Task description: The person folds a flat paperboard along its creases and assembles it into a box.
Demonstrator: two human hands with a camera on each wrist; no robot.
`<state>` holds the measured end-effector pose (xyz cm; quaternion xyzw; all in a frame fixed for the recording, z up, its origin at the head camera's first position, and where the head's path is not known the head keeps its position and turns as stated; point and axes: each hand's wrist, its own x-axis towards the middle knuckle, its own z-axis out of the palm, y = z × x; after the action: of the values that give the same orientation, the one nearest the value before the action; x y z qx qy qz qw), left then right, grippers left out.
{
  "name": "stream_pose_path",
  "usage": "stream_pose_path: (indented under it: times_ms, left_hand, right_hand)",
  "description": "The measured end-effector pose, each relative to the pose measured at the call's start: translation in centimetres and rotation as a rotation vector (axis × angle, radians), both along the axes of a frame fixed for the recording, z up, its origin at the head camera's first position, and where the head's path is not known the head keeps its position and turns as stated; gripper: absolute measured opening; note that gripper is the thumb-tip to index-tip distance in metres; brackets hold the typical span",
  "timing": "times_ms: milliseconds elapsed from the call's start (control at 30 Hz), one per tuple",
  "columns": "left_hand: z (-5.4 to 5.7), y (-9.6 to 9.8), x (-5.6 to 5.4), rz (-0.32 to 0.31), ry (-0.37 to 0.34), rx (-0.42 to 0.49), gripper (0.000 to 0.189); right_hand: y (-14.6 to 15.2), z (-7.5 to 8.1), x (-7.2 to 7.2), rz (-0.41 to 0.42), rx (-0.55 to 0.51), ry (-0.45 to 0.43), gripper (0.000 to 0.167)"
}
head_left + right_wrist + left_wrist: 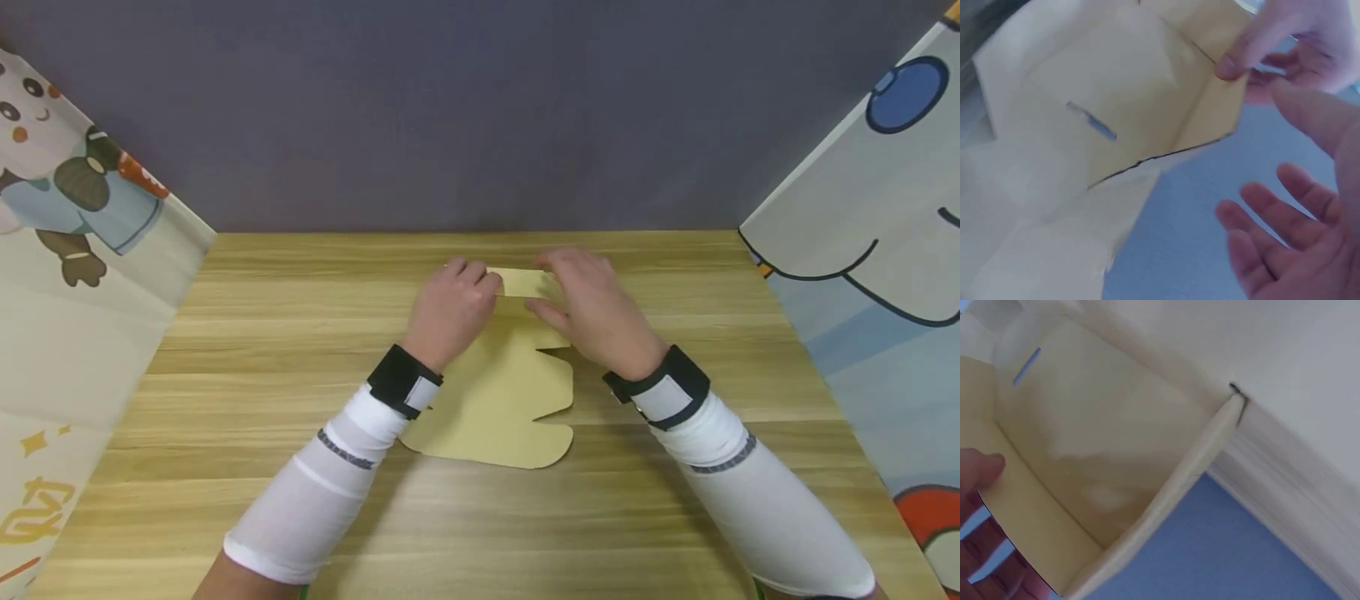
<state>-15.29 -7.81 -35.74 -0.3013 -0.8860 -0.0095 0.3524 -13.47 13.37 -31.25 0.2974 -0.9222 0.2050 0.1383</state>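
Observation:
A pale yellow die-cut card sheet (pixel 502 400) with notched sides lies on the table, its far end folded up into a narrow flap (pixel 519 282). My left hand (pixel 453 304) pinches that flap near its left part; in the left wrist view the thumb lies on the inner face and the fingers (pixel 1004 575) are behind it. My right hand (pixel 596 312) hovers by the flap's right end. In the right wrist view its fingers (pixel 1310 234) are spread apart and hold nothing. A narrow slit (pixel 1100 125) shows in the card.
The wood-grain table (pixel 262 350) reaches a dark grey-blue panel (pixel 480 117) at the back. Cartoon-printed panels stand along the left (pixel 90 333) and right (pixel 847 250) sides.

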Motion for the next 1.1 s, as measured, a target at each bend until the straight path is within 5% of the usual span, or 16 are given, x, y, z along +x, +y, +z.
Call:
stream_pose_path:
  times_ms: [200,400,667,833,1100]
  left_hand:
    - [1.1,-1.5,0.1,0.086,-0.004,0.112,0.016]
    - [2.1,-2.5,0.2,0.196,-0.019,0.254,0.022]
    - [2.9,-2.8,0.6,0.247,-0.079,0.439,0.032]
    - [2.9,-2.0,1.3,0.228,-0.181,0.536,0.036]
    - [1.2,-0.3,2.7,0.138,-0.356,0.716,0.041]
  right_hand:
    - [1.5,1.3,1.7,-0.024,-0.137,0.031,0.030]
    - [2.4,2.0,3.1,-0.039,-0.098,-0.028,0.016]
    - [2.3,2.1,2.8,-0.072,-0.046,-0.183,0.036]
    - [2.2,1.7,1.5,-0.145,-0.087,-0.022,0.041]
    - [0.9,1.9,-0.6,-0.229,-0.051,0.333,0.044]
